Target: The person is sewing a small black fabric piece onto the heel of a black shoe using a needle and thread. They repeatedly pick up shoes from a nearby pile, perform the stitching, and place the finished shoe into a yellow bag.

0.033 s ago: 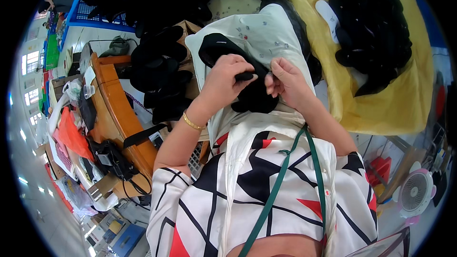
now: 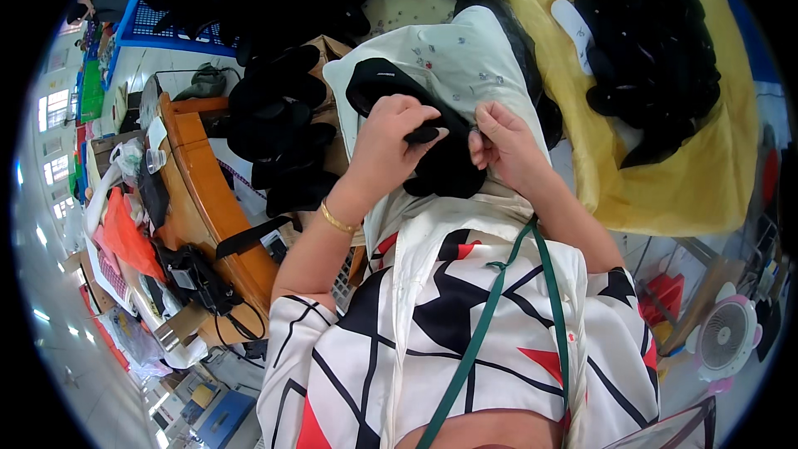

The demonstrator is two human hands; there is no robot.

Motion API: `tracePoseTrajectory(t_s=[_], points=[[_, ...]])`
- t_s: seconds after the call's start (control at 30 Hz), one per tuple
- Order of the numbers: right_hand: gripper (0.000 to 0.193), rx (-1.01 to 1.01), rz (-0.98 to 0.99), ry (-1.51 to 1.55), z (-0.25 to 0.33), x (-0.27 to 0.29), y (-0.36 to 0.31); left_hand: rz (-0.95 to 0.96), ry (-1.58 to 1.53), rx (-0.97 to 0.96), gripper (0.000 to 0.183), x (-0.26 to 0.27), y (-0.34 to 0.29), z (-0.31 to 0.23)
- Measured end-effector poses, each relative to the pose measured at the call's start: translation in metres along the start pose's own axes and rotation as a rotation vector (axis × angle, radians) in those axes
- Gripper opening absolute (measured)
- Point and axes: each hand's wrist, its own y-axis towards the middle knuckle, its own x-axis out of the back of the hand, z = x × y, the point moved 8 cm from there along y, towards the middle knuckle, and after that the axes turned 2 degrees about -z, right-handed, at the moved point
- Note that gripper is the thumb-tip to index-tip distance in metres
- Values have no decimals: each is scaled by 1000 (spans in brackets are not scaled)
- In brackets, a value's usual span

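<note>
I see no shift: both hands stay put on one black fabric piece (image 2: 445,168), centre of the pale cloth (image 2: 449,54). Left hand (image 2: 391,137) pinches its top edge; right hand (image 2: 503,145) pinches the edge at 3 o'clock. Counts: two hands, one piece held, black pile (image 2: 278,145) at 9, another (image 2: 648,58) at 2, uncountable.

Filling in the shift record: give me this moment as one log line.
left hand: grips black fabric piece | right hand: pinches its edge | under it: pale cloth | right: black pieces on yellow sheet
</note>
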Motion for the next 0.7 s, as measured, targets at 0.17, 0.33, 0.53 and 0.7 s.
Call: tracePoseTrajectory(t_s=[0.17, 0.33, 0.53, 0.7], points=[[15, 66, -104, -25, 7, 20, -4, -65, -374, 556, 32, -22, -40, 30], [11, 123, -184, 123, 24, 45, -14, 31, -456, 742, 37, -53, -68, 60], [9, 337, -247, 304, 54, 93, -25, 89, -724, 762, 29, -62, -71, 49], [12, 448, -340, 264, 56, 84, -25, 9, -741, 799, 22, -58, -85, 53]])
